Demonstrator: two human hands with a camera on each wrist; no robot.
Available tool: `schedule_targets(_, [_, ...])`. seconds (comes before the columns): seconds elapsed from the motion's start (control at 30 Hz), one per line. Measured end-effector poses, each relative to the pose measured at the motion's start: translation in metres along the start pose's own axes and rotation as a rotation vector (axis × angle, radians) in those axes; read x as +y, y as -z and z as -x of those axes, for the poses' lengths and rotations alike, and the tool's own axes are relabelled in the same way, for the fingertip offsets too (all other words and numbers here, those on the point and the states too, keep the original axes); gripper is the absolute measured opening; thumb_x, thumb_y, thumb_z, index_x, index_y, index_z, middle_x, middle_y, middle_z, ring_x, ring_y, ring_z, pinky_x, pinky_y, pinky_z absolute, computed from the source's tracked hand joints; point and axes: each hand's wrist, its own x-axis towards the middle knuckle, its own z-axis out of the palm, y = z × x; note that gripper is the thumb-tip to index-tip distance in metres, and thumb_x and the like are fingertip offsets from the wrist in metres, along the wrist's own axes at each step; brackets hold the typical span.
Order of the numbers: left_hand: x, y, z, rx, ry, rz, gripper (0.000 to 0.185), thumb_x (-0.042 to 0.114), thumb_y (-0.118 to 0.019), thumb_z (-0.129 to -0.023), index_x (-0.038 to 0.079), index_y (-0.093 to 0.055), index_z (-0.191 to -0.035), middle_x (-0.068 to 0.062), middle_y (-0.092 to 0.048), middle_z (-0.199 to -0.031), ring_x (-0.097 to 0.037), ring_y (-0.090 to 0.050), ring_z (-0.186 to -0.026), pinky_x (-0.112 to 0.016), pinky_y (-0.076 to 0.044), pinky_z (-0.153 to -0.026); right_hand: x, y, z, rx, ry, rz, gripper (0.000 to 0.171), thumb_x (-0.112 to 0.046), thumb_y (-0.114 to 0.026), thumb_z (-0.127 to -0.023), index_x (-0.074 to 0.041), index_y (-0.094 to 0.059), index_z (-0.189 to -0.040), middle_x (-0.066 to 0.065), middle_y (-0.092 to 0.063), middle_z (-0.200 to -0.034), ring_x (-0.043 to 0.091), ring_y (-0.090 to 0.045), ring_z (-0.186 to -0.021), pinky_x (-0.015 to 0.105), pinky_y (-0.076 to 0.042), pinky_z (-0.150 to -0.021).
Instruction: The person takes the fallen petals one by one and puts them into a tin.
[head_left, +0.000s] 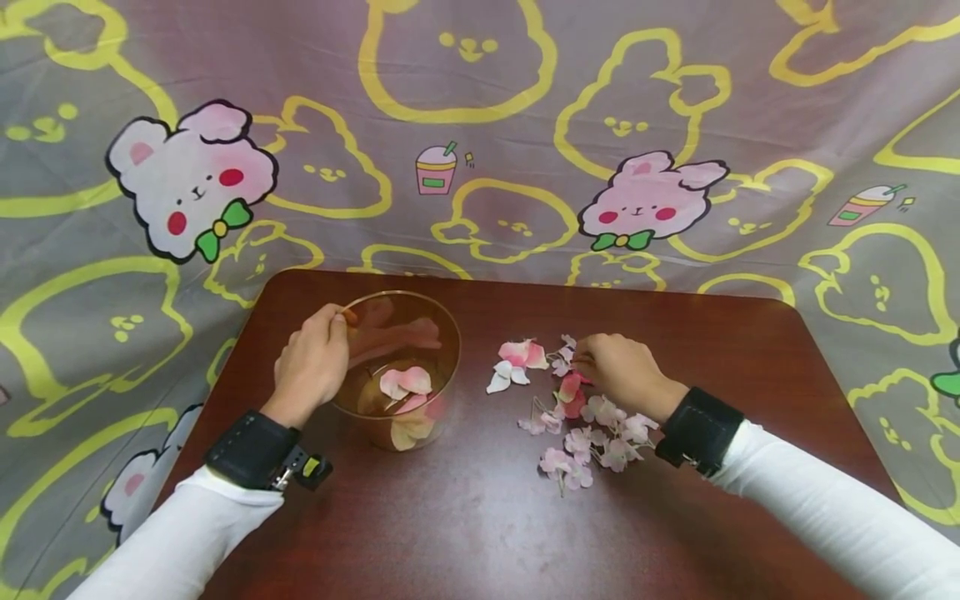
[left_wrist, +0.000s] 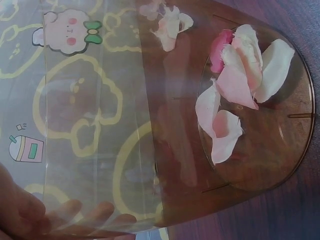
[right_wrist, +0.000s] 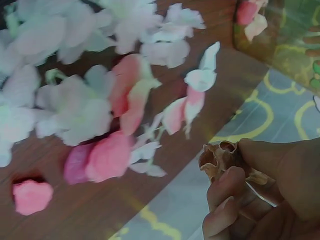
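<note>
My left hand [head_left: 315,358] grips the rim of a clear amber bucket [head_left: 442,358] at the table's left. Its fingers [left_wrist: 102,212] show through the bucket wall in the left wrist view. Pink and cream petals [left_wrist: 240,82] lie at the bucket's bottom. On the right, my right hand [head_left: 626,375] is above loose flowers. Between thumb and fingers it pinches a small crumpled petal [right_wrist: 217,159], which looks tan in shadow. Pale pink blossoms [head_left: 581,442] lie near that hand, beside a deep pink petal [head_left: 572,398]. Pink petals [head_left: 525,353] and white petals [head_left: 507,377] lie farther left.
The dark red-brown table [head_left: 480,533] has rounded far corners. Behind and beside it hangs a grey cloth [head_left: 510,150] printed with cartoon animals and drink cups. Between the bucket and the flowers runs a strip of bare tabletop.
</note>
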Motion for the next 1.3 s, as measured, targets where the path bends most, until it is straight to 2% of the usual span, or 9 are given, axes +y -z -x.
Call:
schedule_targets(0.23, [0.0, -0.001, 0.0, 0.005, 0.001, 0.0, 0.046, 0.033, -0.021, -0.11, 0.011, -0.055, -0.133, -0.02, -0.066, -0.123, -0.048, -0.063, -0.109, -0.059, -0.045, -0.079, -0.025, 0.002, -0.004, 0.026, 0.048, 0.005, 0.016, -0.019, -0.073, -0.093, -0.009, -0.077, -0.104, 0.003, -0.077, -0.092, 0.013, -0.063, -0.074, 0.031, -0.054, -0.065])
schedule_targets(0.53, [-0.001, 0.0, 0.0, 0.003, 0.007, 0.0, 0.048, 0.034, -0.02, -0.11, 0.012, -0.056, -0.133, -0.021, -0.064, -0.13, -0.051, -0.061, -0.116, -0.063, -0.044, -0.082, -0.067, 0.004, -0.01, 0.081, 0.172, -0.008, 0.012, -0.018, -0.074, -0.092, -0.01, -0.077, -0.101, -0.001, -0.071, -0.082, 0.011, -0.056, -0.068, 0.025, -0.047, -0.06])
schedule_targets(0.8, [0.0, -0.001, 0.0, 0.006, -0.001, 0.008, 0.047, 0.033, -0.021, -0.11, 0.011, -0.055, -0.134, -0.021, -0.065, -0.126, -0.049, -0.062, -0.112, -0.061, -0.044, -0.081, -0.098, 0.005, -0.014, 0.099, 0.219, 0.004, 0.009, -0.021, -0.07, -0.096, -0.017, -0.077, -0.098, -0.006, -0.074, -0.086, 0.007, -0.064, -0.074, 0.028, -0.048, -0.06])
schedule_targets(1.07, [0.0, -0.001, 0.0, 0.004, 0.003, 0.008, 0.048, 0.034, -0.021, -0.11, 0.011, -0.055, -0.134, -0.021, -0.064, -0.13, -0.05, -0.061, -0.114, -0.063, -0.044, -0.082, -0.123, 0.011, -0.019, 0.147, 0.266, -0.018, 0.009, -0.023, -0.071, -0.095, -0.017, -0.077, -0.099, -0.007, -0.071, -0.083, 0.006, -0.059, -0.07, 0.024, -0.045, -0.058])
schedule_targets(1.3, [0.0, -0.001, 0.0, 0.013, 0.004, 0.002, 0.047, 0.034, -0.021, -0.11, 0.012, -0.056, -0.132, -0.022, -0.063, -0.133, -0.052, -0.06, -0.116, -0.064, -0.044, -0.083, -0.144, 0.013, -0.024, 0.169, 0.305, -0.017, 0.011, -0.024, -0.069, -0.097, -0.018, -0.076, -0.103, -0.008, -0.074, -0.091, 0.006, -0.065, -0.079, 0.033, -0.053, -0.066])
